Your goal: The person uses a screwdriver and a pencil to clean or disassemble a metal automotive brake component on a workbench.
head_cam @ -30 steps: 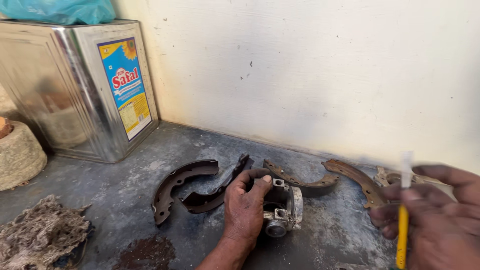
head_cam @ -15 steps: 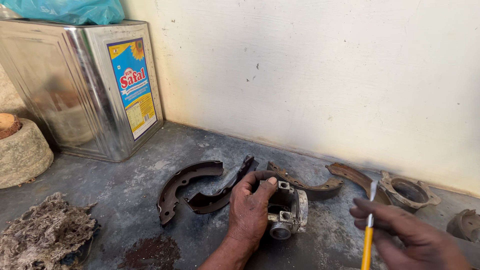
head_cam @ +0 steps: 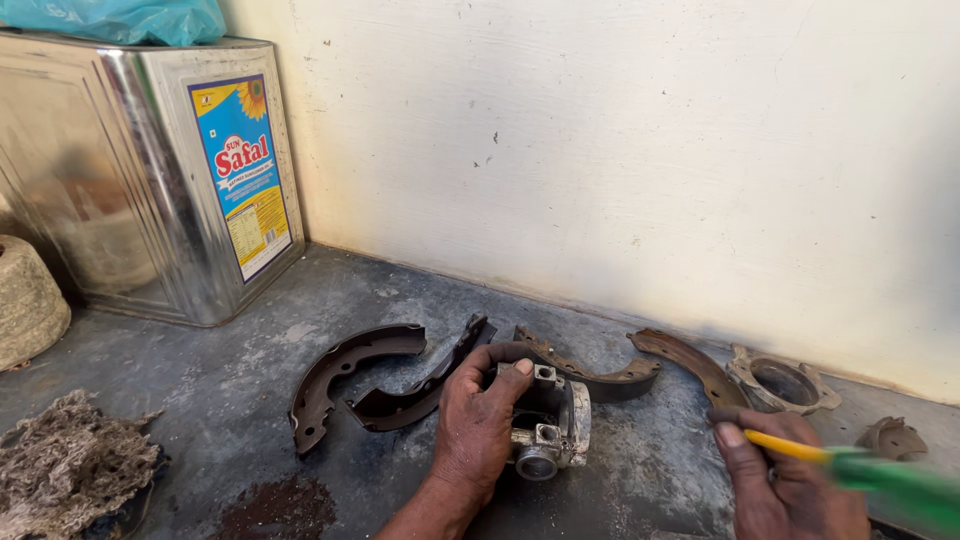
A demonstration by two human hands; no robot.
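Gritty concrete floor point(head_cam: 200, 400); left hand point(head_cam: 478, 425) grips cast-metal cylinder point(head_cam: 548, 430) beside curved brake shoes point(head_cam: 340, 375).

My left hand point(head_cam: 478, 430) rests on the metal cylinder part point(head_cam: 548, 430), which sits on the floor point(head_cam: 200, 380) in front of me. Left of it lie two curved brake shoes point(head_cam: 345, 375), one beside the other. Just behind it lies a third shoe point(head_cam: 590, 372), and a fourth point(head_cam: 690, 362) right of that. A ring-shaped housing point(head_cam: 782, 380) sits further right, near the wall point(head_cam: 620, 150). My right hand point(head_cam: 785, 480) is right of the cylinder part, holding a screwdriver point(head_cam: 860, 475). The large tin point(head_cam: 150, 170) stands far left against the wall.
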